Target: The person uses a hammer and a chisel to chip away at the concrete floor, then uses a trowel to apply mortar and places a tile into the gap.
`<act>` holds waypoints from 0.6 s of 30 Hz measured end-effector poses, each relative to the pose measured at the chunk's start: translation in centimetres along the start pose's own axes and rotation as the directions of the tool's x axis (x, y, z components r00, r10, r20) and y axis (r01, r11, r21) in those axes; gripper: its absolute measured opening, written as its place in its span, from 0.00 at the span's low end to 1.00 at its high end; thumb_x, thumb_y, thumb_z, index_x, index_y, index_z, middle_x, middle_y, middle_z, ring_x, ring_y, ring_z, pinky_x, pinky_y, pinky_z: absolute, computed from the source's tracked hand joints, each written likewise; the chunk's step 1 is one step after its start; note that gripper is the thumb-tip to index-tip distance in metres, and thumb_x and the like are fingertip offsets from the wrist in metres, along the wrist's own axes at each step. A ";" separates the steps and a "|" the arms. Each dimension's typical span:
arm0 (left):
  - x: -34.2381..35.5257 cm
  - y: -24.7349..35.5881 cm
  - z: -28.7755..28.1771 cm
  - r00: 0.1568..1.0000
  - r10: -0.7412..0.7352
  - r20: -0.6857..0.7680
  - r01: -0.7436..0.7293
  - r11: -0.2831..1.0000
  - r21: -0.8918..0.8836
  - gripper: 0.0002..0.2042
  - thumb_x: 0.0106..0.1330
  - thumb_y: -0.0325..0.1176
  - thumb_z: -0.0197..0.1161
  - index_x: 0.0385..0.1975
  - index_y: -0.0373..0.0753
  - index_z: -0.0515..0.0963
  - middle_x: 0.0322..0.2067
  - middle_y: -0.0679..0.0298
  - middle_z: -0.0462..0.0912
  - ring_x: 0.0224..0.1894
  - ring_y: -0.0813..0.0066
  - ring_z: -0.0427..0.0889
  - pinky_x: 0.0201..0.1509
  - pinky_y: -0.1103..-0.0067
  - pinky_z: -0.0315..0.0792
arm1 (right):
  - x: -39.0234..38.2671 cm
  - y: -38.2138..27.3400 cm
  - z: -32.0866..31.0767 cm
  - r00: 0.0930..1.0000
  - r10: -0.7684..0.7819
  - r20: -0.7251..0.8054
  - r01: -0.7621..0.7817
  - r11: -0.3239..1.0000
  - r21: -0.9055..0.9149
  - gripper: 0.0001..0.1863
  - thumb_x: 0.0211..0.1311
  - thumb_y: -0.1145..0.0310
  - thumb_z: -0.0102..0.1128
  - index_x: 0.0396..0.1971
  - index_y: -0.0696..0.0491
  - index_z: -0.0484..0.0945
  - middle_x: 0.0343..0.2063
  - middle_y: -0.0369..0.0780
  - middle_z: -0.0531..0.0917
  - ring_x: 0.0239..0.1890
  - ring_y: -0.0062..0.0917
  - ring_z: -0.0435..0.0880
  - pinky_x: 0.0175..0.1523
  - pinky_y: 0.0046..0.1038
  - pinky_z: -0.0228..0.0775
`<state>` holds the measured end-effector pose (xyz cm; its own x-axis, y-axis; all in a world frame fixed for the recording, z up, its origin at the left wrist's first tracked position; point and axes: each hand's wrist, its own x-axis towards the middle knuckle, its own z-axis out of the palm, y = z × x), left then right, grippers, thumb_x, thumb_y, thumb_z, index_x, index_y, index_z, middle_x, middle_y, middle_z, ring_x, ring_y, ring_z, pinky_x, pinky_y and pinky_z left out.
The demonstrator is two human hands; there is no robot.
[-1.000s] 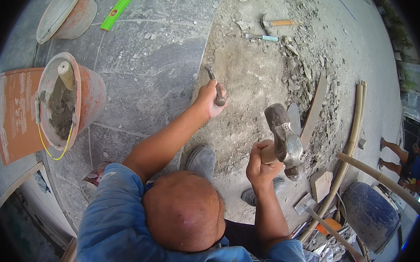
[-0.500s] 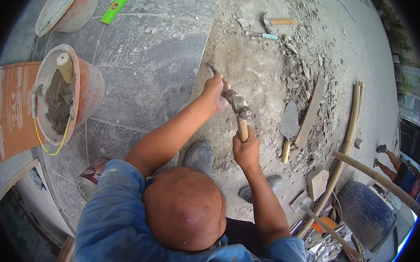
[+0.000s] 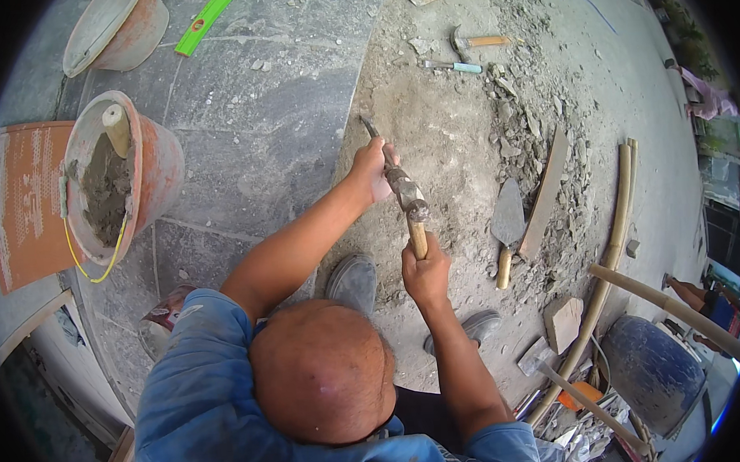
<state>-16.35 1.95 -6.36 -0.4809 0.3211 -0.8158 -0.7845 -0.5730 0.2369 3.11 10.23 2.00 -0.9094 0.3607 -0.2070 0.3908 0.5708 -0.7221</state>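
My left hand point(image 3: 372, 171) is closed round a metal chisel point(image 3: 369, 126), whose tip points at the edge between the grey tiles and the rough mortar bed. A wooden-handled hammer point(image 3: 417, 238) is gripped in my right hand point(image 3: 427, 275). Its metal head lies at the chisel's back end, close by my left fingers; whether the two touch is hard to tell. Right of my right hand, a pointing trowel point(image 3: 507, 215) with a wooden handle rests on the ground beside a flat wooden strip point(image 3: 545, 195).
Farther ahead lie a claw hammer point(image 3: 484, 41) and a light-blue-handled tool point(image 3: 453, 65) near rubble point(image 3: 509, 132). At left stand a mortar bucket point(image 3: 157, 163) and another bucket point(image 3: 138, 34). A green level point(image 3: 208, 20), bamboo poles point(image 3: 619, 218) and a blue drum point(image 3: 649, 367) flank the area. Another person point(image 3: 713, 305) is at far right.
The hammer and my right hand have shifted slightly left, toward the chisel. My left hand has moved a little left with the chisel. Pink cloth has come into view at far right.
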 end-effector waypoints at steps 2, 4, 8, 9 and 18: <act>-0.4 0.0 -2.0 0.995 -0.020 0.102 0.026 0.998 -0.052 0.17 0.73 0.45 0.43 0.25 0.43 0.69 0.14 0.64 0.67 0.17 0.70 0.64 0.25 0.69 0.64 | -1.5 -1.5 -0.8 0.998 -0.053 -0.023 0.054 0.997 0.052 0.09 0.52 0.74 0.60 0.34 0.57 0.75 0.19 0.51 0.78 0.24 0.51 0.79 0.28 0.38 0.71; -0.8 0.1 -2.1 0.998 -0.025 0.062 0.027 0.999 -0.034 0.15 0.73 0.44 0.43 0.26 0.42 0.69 0.14 0.64 0.67 0.17 0.71 0.63 0.25 0.70 0.63 | -1.7 -2.1 -1.8 0.969 -0.215 -0.118 0.228 0.968 0.105 0.12 0.48 0.75 0.63 0.35 0.59 0.76 0.21 0.49 0.78 0.23 0.46 0.81 0.28 0.37 0.72; -2.0 0.0 -1.3 0.997 -0.056 0.046 0.060 0.994 -0.091 0.12 0.72 0.41 0.45 0.30 0.42 0.68 0.14 0.65 0.67 0.16 0.72 0.62 0.22 0.72 0.60 | -2.4 -3.7 -4.4 0.838 -0.523 -0.158 0.469 0.837 -0.283 0.01 0.57 0.80 0.55 0.28 0.60 0.73 0.14 0.43 0.73 0.18 0.33 0.75 0.27 0.30 0.68; -2.1 0.2 -1.2 0.997 -0.042 0.060 0.049 0.992 -0.120 0.12 0.72 0.41 0.45 0.30 0.42 0.68 0.14 0.65 0.67 0.15 0.72 0.61 0.21 0.72 0.59 | -2.3 -2.4 -3.1 0.837 -0.523 -0.159 0.469 0.837 -0.282 0.01 0.57 0.80 0.55 0.28 0.60 0.73 0.14 0.43 0.73 0.18 0.33 0.75 0.27 0.30 0.68; -2.0 -0.1 -2.4 0.999 0.033 0.031 -0.033 0.999 -0.002 0.11 0.72 0.43 0.47 0.33 0.43 0.69 0.14 0.66 0.67 0.15 0.72 0.62 0.22 0.73 0.58 | -2.9 -0.5 -2.1 0.998 -0.022 -0.062 0.028 0.995 0.100 0.07 0.52 0.76 0.59 0.32 0.59 0.75 0.19 0.51 0.79 0.23 0.48 0.81 0.28 0.38 0.72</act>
<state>-14.39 -0.45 -6.04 -0.5180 0.3251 -0.7912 -0.7676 -0.5848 0.2623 5.87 10.48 4.34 -0.9073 0.3929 -0.1500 0.3490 0.5043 -0.7899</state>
